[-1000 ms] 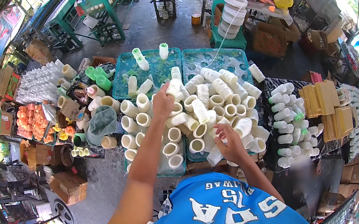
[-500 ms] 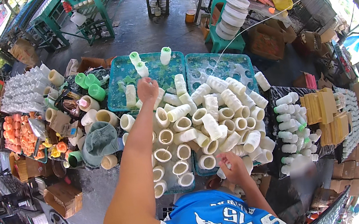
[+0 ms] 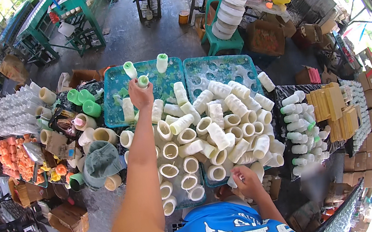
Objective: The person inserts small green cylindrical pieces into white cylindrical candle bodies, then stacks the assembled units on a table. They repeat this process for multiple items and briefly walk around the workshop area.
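My left hand (image 3: 141, 95) reaches over the far left tray, its fingers closed around a pale candle (image 3: 143, 81) with a green top and a wick. Two similar green-topped candles stand just beyond it, the nearer candle (image 3: 129, 70) at left and another candle (image 3: 162, 63) at right. Close to my body, my right hand (image 3: 248, 181) is closed with its fingers curled in. Whatever it may hold is hidden. It sits beside the near edge of a heap of white, ridged hollow wax cylinders (image 3: 219, 135), some upright and others lying down.
A teal tray (image 3: 112, 103) lies under the heap's left side, with another teal tray (image 3: 248, 63) beside it. Yellow slabs (image 3: 327, 104) and white-green candles (image 3: 297, 132) occupy the right. A grey-green cap (image 3: 103, 158), green cups (image 3: 91, 107) and orange pieces (image 3: 15, 156) crowd the left.
My left hand has reached slightly farther and closed around the candle, which has shifted a little from its two neighbours. My right hand stays curled near my body. The whole view has shifted slightly.
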Motion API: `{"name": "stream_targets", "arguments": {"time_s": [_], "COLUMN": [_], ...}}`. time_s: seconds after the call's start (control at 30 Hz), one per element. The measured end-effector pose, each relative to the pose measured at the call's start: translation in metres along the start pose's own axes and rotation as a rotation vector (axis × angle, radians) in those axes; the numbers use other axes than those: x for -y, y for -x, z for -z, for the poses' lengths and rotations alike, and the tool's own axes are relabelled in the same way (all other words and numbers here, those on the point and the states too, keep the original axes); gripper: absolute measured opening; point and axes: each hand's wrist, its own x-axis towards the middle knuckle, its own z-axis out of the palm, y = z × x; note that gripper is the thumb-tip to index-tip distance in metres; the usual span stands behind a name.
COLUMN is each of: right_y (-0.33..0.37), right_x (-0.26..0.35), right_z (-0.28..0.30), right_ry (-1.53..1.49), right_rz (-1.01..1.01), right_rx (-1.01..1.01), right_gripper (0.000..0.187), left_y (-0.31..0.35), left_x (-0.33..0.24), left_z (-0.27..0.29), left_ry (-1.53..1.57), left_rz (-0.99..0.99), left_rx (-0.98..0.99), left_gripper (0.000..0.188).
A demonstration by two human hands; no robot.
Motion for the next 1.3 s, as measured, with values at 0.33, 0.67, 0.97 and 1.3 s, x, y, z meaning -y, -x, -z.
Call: {"name": "stream_targets", "arguments": {"time_s": [0.33, 0.67, 0.97, 1.3], "right_y": [-0.045, -0.017, 0.011, 0.039], "right_x": [0.022, 0.021, 0.018, 0.015], "right_z": [0.019, 0.066, 0.087, 0.101], "right_ry": [-0.547, -1.314, -0.883, -0.844], "right_rz": [-0.044, -0.146, 0.181, 0.276], "right_rx": [-0.033, 0.221, -0.223, -0.273], "right_gripper": [0.043, 0.06, 0.054, 0.048], "left_y": [0.19, 0.317, 0.389, 0.392], "left_x": [-0.176, -0.264, -0.305, -0.316], "left_z": [0.141, 0.181, 0.181, 0.187], "left_ry": [1.056, 0.729, 0.95, 1.066], "left_rz": [0.202, -0.51, -0.189, -0.142], "left_rx": [0.422, 0.447, 0.607, 0.652], "left_gripper": [0.04, 0.051, 0.056, 0.056]}}
